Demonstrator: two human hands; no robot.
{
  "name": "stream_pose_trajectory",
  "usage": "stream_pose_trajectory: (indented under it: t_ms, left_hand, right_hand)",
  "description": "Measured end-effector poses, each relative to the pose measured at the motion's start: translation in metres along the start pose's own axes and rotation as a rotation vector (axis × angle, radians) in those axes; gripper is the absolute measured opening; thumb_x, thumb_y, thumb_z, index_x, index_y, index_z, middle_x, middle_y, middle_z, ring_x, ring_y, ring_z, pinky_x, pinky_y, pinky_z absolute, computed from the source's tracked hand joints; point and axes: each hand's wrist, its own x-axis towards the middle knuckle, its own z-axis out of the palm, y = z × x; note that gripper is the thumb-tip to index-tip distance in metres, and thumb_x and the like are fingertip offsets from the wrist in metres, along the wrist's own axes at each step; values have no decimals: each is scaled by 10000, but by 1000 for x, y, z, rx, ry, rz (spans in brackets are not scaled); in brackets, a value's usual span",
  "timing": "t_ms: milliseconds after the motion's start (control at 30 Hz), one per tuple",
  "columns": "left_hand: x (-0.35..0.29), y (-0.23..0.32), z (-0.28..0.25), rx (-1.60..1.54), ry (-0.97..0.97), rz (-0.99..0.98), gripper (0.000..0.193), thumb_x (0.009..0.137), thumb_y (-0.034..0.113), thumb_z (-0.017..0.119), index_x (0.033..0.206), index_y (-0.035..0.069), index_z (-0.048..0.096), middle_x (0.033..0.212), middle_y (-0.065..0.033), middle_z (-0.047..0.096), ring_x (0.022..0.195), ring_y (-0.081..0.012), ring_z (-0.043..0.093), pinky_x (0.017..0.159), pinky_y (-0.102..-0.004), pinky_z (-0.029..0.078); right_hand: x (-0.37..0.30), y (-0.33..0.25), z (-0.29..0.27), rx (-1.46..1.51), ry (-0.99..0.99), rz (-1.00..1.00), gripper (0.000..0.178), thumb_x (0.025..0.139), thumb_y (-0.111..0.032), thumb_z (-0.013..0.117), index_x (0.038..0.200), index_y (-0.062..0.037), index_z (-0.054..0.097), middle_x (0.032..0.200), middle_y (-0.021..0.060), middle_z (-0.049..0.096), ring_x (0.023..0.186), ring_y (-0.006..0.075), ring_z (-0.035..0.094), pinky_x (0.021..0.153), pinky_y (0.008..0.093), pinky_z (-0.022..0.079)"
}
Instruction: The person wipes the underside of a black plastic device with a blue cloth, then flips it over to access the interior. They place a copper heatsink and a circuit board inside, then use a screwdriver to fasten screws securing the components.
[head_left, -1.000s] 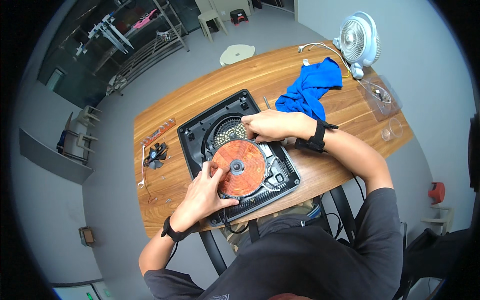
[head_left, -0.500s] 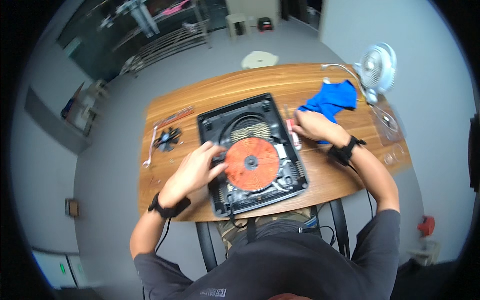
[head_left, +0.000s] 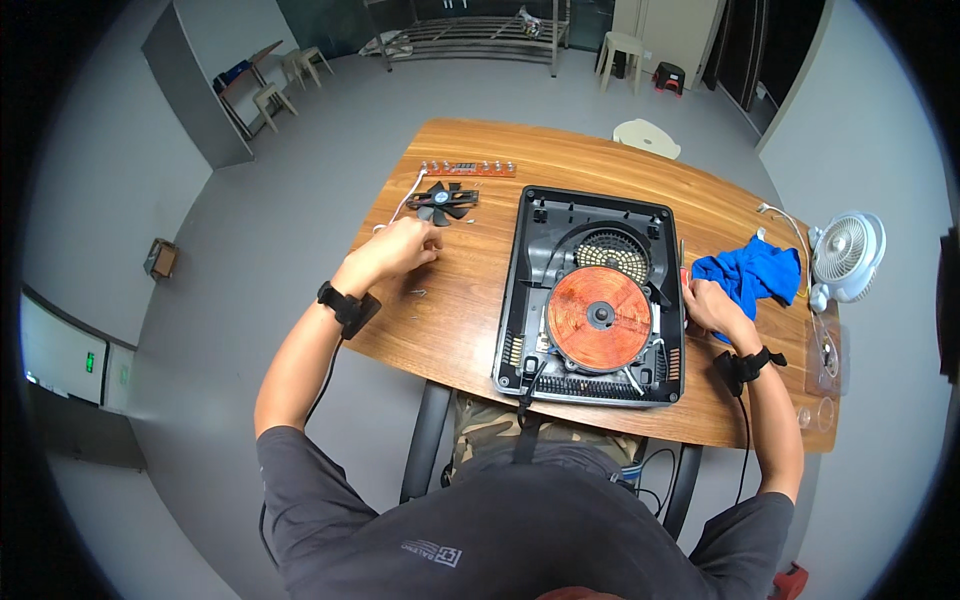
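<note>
An opened induction cooker base (head_left: 517, 300), a black plastic shell, lies in front of me. Inside it sits a round copper coil (head_left: 570, 325), below a round vent grille (head_left: 612, 262). My left hand (head_left: 405, 247) is over the table to the shell's left, just below a small black fan (head_left: 445, 200). Its fingers are curled together; whatever they hold, if anything, is hidden. Along the shell's right side, my right hand (head_left: 712, 305) is closed around the red handle of a screwdriver (head_left: 685, 278), whose thin shaft points away from me.
A circuit board strip (head_left: 468, 169) lies beyond the fan, with a white cable (head_left: 408, 195) beside it. Small loose pieces (head_left: 417, 292) are on the table nearer me. At the right are a blue cloth (head_left: 750, 272), a white desk fan (head_left: 848, 258) and a clear tray (head_left: 828, 355).
My left hand has left the coil's edge and moved left to the table near the black fan. My right hand stays by the screwdriver. The view has turned left.
</note>
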Motion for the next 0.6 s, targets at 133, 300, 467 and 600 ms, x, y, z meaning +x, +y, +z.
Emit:
stream_pose_trajectory:
  t_ms: [133, 300, 467, 600]
  left_hand:
    - [-11, -27, 13, 9, -37, -40, 184, 880, 108, 749, 1055, 53, 763, 1010, -145, 774, 963, -329, 737, 888, -429, 579]
    - [-6, -43, 21, -43, 66, -60, 173, 870, 93, 746, 1037, 46, 756, 1001, -148, 769, 963, -336, 731, 871, -435, 579]
    - [10, -33, 27, -26, 131, -30, 154, 872, 62, 728, 1020, 22, 740, 1052, -154, 747, 1020, -340, 715, 884, -442, 577]
    - [19, -32, 26, -18, 126, 13, 161, 865, 30, 715, 1024, 18, 739, 1072, -154, 729, 1050, -344, 701, 905, -436, 569]
  right_hand:
    - [5, 1, 4, -36, -17, 30, 605, 1045, -428, 507, 907, 135, 682, 800, 378, 663, 836, 502, 714, 756, 532, 578]
    - [8, 3, 6, -51, -12, 57, 696, 1032, -485, 523, 873, 178, 661, 757, 368, 667, 803, 480, 737, 715, 495, 591]
    - [8, -1, 6, 93, -94, 129, 705, 1045, -491, 530, 847, 171, 672, 735, 340, 681, 742, 460, 742, 687, 502, 590]
    - [13, 8, 7, -55, -90, 49, 592, 1043, -452, 536, 960, 118, 672, 894, 366, 682, 910, 493, 711, 788, 520, 553]
